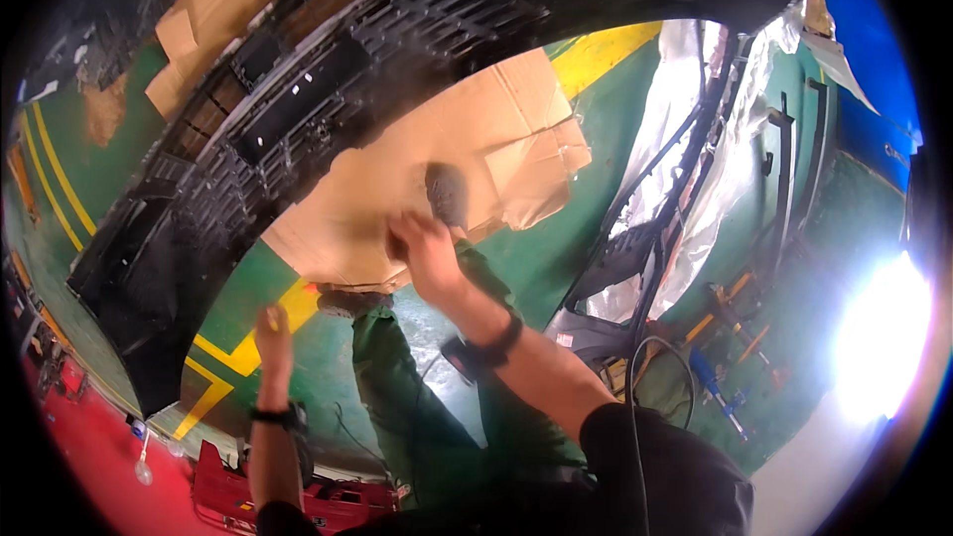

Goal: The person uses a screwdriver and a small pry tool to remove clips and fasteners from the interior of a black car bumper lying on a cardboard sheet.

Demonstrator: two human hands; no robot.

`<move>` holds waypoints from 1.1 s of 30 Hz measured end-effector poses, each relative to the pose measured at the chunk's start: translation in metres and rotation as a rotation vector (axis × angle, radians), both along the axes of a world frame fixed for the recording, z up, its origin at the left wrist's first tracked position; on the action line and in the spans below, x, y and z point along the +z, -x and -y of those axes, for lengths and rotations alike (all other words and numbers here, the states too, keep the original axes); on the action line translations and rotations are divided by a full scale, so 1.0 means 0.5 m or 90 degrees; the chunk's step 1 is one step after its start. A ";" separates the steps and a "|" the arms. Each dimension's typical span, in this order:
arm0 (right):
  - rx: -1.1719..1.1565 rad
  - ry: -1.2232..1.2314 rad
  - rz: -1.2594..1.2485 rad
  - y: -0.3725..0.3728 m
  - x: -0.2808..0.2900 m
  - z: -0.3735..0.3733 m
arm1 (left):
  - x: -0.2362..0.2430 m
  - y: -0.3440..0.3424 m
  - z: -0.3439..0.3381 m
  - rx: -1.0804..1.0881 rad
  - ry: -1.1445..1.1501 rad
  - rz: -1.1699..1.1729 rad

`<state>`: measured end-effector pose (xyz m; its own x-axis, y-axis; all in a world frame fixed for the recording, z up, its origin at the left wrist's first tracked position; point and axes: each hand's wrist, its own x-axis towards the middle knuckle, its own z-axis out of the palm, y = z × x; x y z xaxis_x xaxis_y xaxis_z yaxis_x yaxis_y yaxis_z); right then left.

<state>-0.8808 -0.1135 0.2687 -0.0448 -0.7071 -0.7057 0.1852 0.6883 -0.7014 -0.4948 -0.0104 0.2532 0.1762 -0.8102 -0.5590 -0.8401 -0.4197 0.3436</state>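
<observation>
My left hand (273, 337) hangs over the green floor, just off the inner edge of a big black car bumper (397, 69). Its fingers are pressed together, and whatever they may hold is too small to make out. Over the cardboard sheet (357, 189) my right hand (427, 250) is closed, with the fingers curled inward and slightly blurred. Anything inside that grip is hidden. Neither hand touches the bumper, which arches across the view beyond them with its ribbed, slotted inner side showing.
My shoes (447, 194) stand at the cardboard. At right, a black trim frame (606, 303) lies on silvery wrapping (730, 179), near metal stands (784, 159) and a blue-handled tool (710, 382). A dark cable (635, 417) runs by my right arm. A red case (223, 486) sits lower left.
</observation>
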 end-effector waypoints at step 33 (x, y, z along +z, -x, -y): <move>-0.720 0.161 -0.108 1.097 0.850 -0.503 | 0.498 0.375 -0.177 -0.194 0.044 0.247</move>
